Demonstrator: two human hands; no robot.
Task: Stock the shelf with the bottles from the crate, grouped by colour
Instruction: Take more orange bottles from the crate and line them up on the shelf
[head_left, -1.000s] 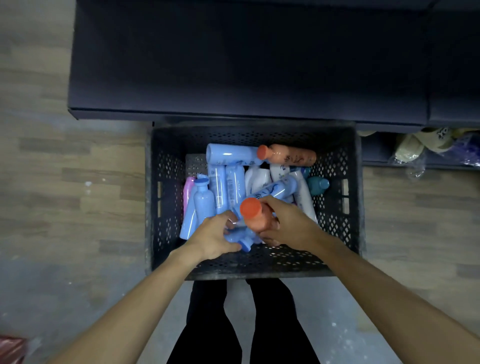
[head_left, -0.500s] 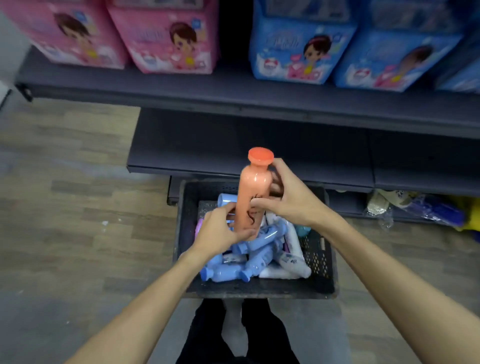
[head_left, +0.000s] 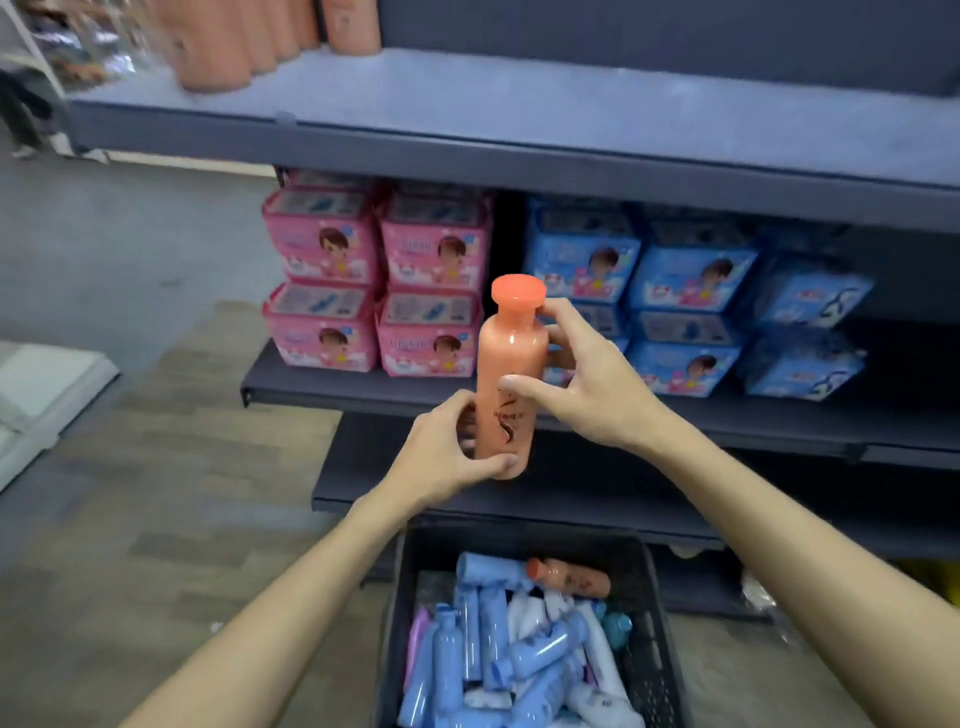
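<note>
Forearms: two bare arms reach forward from the lower corners, converging on one bottle at mid-frame.
Crate (head_left: 655, 613): dark perforated plastic, on the floor directly below the hands, at the foot of the shelving.
Crate contents: a loose heap of blue bottles (head_left: 545, 647) lying crosswise, white bottles among them, one pink bottle (head_left: 417, 644) against the left wall, a teal cap (head_left: 618, 625) at the right, and a second orange bottle (head_left: 571, 576) lying on its side at the far end.
Left hand (head_left: 441, 457): closed around the base of the held bottle, thumb across its front, fingers wrapped behind.
Right hand (head_left: 592, 384): gripping the same bottle higher up, thumb on the label, fingers curled round the neck and shoulder.
Orange bottle (head_left: 511, 364): upright, cap uppermost, in the air above the crate and in front of the middle shelf; dark script on its lower half.
Middle shelf (head_left: 363, 387): pink packs (head_left: 379, 286) stacked on the left, blue packs (head_left: 691, 301) on the right.
Top shelf (head_left: 519, 104): grey board, mostly bare; at its far left a row of orange containers (head_left: 234, 47), blurred, probably matching bottles.
Floor (head_left: 156, 467): wood-pattern planks to the left.
</note>
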